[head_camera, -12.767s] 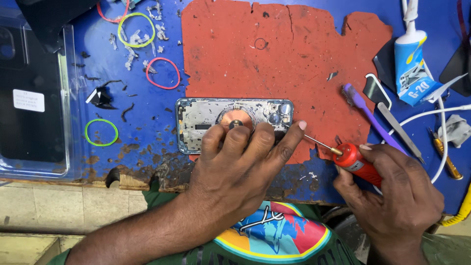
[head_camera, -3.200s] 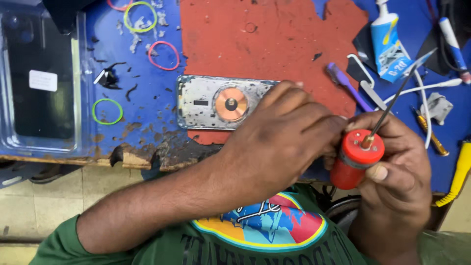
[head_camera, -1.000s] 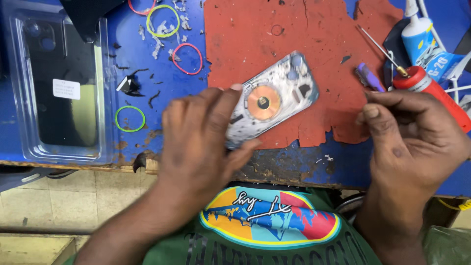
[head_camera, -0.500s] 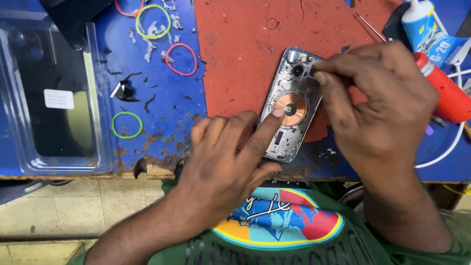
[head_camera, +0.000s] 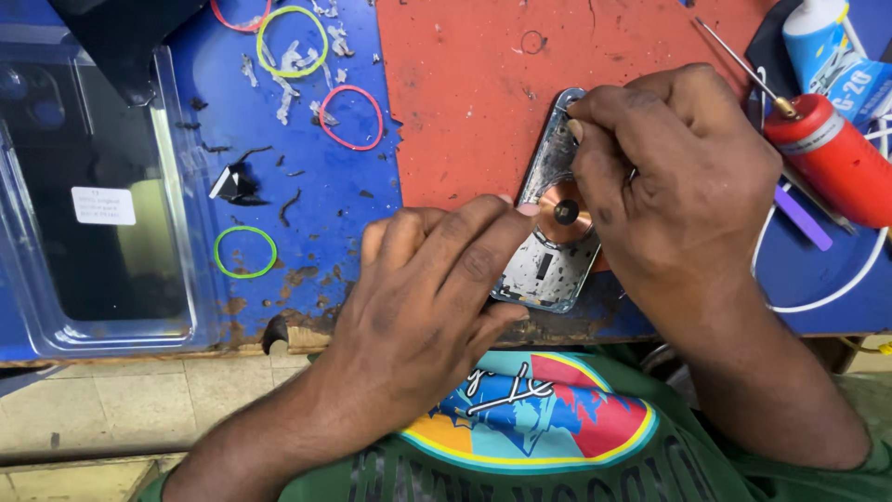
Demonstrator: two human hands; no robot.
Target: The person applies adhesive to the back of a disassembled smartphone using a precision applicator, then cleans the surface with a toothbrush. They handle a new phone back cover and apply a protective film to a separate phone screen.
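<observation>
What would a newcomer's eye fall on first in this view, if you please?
First, the two hands meeting at centre: the left hand steadies an opened phone housing with a copper coil on the red mat, while the right hand pinches at its top end. Next, the red-handled screwdriver lying at the right.

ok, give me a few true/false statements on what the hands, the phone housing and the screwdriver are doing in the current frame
1. The left hand presses fingertips on the phone back housing. True.
2. The right hand holds the red-handled screwdriver. False: the screwdriver lies on the blue bench to the right, apart from that hand, which pinches at the housing's top end.
3. The housing lies on the red mat. True, with its lower end over the mat's worn edge.
4. The copper coil is fully covered by the hands. False: it shows between them.
5. The green rubber band lies on the red mat. False: it lies on the blue bench.
</observation>
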